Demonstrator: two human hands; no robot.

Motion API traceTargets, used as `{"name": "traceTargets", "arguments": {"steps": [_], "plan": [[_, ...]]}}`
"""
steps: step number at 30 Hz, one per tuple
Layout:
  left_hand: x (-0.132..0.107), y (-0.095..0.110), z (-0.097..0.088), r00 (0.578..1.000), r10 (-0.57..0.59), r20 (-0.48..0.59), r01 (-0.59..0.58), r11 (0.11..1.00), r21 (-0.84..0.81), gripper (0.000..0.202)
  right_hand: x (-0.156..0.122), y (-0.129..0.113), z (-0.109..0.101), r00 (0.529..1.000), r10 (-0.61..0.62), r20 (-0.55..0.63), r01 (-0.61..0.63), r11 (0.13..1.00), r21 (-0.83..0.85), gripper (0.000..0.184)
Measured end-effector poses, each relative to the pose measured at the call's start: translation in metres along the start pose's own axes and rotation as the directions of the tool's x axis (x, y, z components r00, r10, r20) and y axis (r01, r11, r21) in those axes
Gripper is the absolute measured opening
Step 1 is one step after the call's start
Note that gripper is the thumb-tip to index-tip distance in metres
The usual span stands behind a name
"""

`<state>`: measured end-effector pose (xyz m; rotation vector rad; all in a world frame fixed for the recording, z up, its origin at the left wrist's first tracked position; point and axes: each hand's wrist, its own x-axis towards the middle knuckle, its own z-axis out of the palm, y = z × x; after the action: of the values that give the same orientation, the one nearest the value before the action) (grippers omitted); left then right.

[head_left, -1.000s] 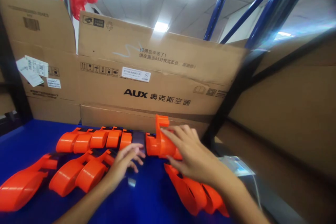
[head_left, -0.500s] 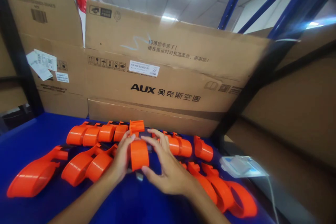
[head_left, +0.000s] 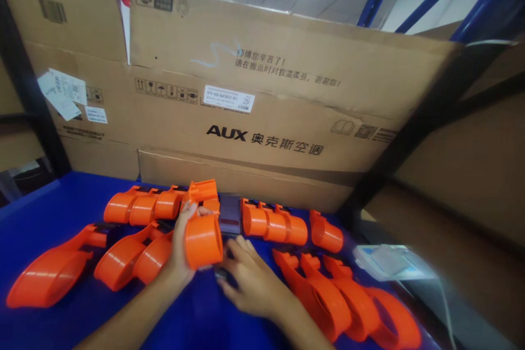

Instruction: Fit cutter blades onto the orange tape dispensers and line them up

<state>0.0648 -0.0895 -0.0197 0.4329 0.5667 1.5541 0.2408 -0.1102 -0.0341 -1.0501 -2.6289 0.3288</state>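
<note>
My left hand (head_left: 180, 254) grips an orange plastic housing (head_left: 203, 229), holding it upright above the blue table (head_left: 53, 205), its round end toward me. My right hand (head_left: 248, 276) rests low on the table just right of that part, fingers curled over a small dark piece (head_left: 221, 273) I cannot make out. A dark grey flat block (head_left: 230, 214) lies just behind the hands, between two rows of orange housings (head_left: 141, 206).
More orange housings (head_left: 273, 224) lie in rows on both sides and at the front left and right. Large cardboard boxes (head_left: 262, 104) wall off the back and right. A clear plastic packet (head_left: 389, 262) lies at the right edge. Blue rack posts rise behind.
The orange housing passed from both hands into my left hand alone and shifted left. My right hand let go and dropped to the table. The view tilted down slightly.
</note>
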Motion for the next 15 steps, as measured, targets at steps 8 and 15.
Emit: {"name": "traceTargets", "arguments": {"steps": [8,15], "plan": [[0.000,0.000,0.002,1.000,-0.001,-0.018,0.001,1.000,-0.016,0.032,-0.004,0.005,0.004,0.999,0.032,-0.004,-0.033,0.993,-0.112,0.014],[-0.002,-0.003,0.000,0.999,-0.034,0.008,0.034,0.999,0.023,0.033,-0.009,0.010,-0.008,0.994,0.087,-0.065,-0.094,0.990,-0.109,0.007]]}}
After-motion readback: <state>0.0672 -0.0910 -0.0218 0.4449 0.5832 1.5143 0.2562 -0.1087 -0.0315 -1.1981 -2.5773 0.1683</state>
